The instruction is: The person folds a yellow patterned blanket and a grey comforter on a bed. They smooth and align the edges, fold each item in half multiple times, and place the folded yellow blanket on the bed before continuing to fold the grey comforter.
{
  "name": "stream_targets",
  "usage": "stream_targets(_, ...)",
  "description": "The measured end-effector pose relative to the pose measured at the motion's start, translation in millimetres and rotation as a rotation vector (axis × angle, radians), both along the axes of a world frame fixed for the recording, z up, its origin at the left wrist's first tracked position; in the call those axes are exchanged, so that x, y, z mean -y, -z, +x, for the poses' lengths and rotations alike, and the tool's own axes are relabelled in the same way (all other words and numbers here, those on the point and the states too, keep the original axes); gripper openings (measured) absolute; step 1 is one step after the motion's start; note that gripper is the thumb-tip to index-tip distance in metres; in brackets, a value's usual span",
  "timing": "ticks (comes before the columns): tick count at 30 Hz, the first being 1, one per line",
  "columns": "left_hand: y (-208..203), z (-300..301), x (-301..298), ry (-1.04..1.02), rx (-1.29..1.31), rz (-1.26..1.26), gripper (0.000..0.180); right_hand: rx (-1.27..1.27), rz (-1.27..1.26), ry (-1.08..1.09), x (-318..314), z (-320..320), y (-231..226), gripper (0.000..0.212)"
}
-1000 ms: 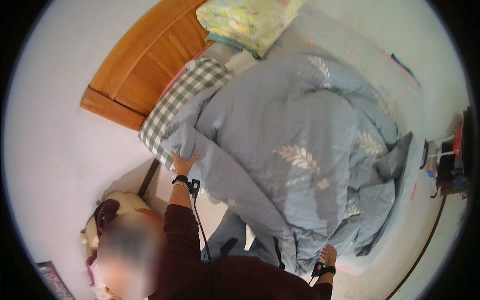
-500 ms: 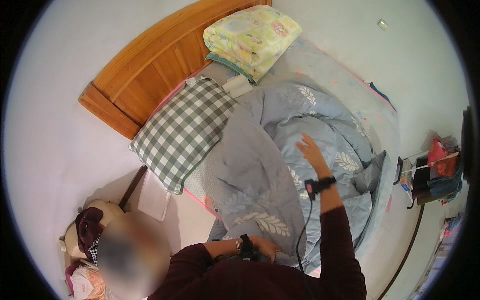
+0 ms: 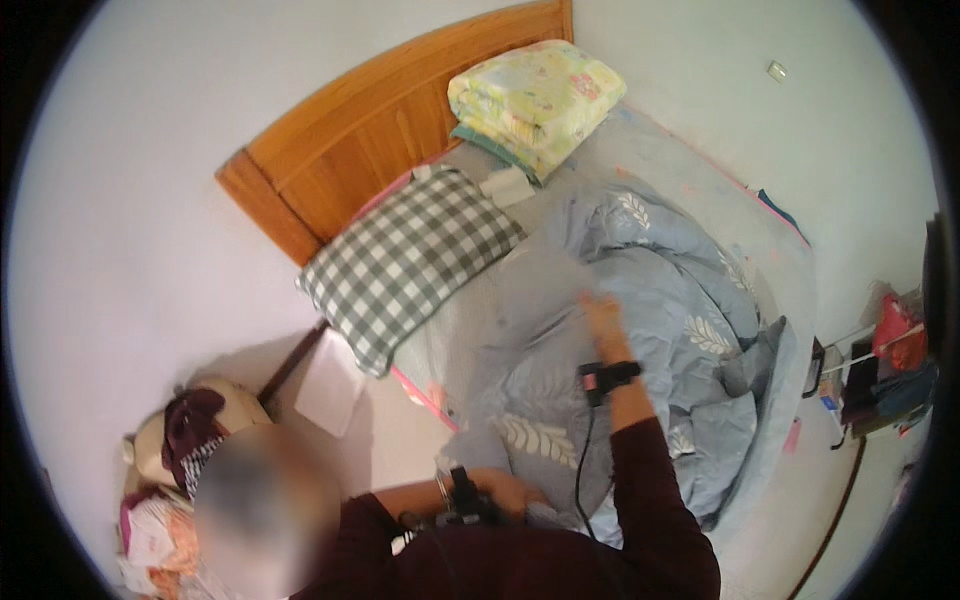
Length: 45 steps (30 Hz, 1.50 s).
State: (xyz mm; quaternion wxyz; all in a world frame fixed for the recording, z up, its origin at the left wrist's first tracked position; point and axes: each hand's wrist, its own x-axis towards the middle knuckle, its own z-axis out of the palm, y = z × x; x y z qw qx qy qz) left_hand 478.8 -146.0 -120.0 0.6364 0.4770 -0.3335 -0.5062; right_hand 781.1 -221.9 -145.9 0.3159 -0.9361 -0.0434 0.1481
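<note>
A rumpled grey-blue quilt (image 3: 655, 285) with white leaf patterns covers much of the bed. My right hand (image 3: 602, 318) is at the middle of it, its fingers closed on a fold; the cloth beside them is smeared by motion. Close to my body, my left hand (image 3: 512, 490) grips the quilt's near edge, with its fingertips blurred and partly hidden. Both wrists carry black straps, and a cable hangs from the right one. A green-and-white checked pillow (image 3: 412, 262) lies left of the quilt, apart from both hands.
Behind the pillow rises a wooden headboard (image 3: 350, 120). A folded yellow patterned quilt (image 3: 535, 100) sits at the far corner against the wall. Stuffed and cloth items (image 3: 165, 450) are piled at the left. On the right, a rack with hanging clothes (image 3: 885, 360) stands past the bed.
My right hand has moved left and closed from spread fingers onto a quilt fold. The quilt's left part has shifted and blurs. My left hand stays at the near edge; the whole view has shifted slightly.
</note>
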Motion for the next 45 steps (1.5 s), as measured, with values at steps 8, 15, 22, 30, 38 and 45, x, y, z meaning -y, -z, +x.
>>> stream_targets(8, -51.1, 5.1, 27.7, 0.017, 0.186, 0.160, 0.038, 0.884, -0.199, 0.743, 457.3, -236.7, -29.7, 0.042)
stream_targets(15, -28.4, 17.9, 41.5, -0.024, 0.522, 0.385, 0.044, -0.434, -0.184, 1.342, 491.0, -413.7, 120.7, 0.039)
stream_targets(22, -27.2, 49.5, -89.3, -0.445, 0.393, 0.574, 0.041, 0.173, -0.626, 0.408, 447.5, -118.8, -1.8, 0.044)
stream_targets(30, -60.9, 37.2, -358.5, -1.814, 0.277, 0.684, 0.038, 0.124, 0.793, -0.406, -86.8, 119.7, -210.8, 0.044)
stream_targets(38, 76.8, -37.8, -436.9, -1.821, -0.030, 1.672, 0.050, -0.392, 0.531, -0.614, -194.7, 17.3, -93.0, 0.042)
stream_targets(45, 198.3, -76.1, -388.2, -1.786, -0.411, 1.410, 0.068, -0.637, 0.352, 0.043, 42.6, -49.7, 67.1, 0.030)
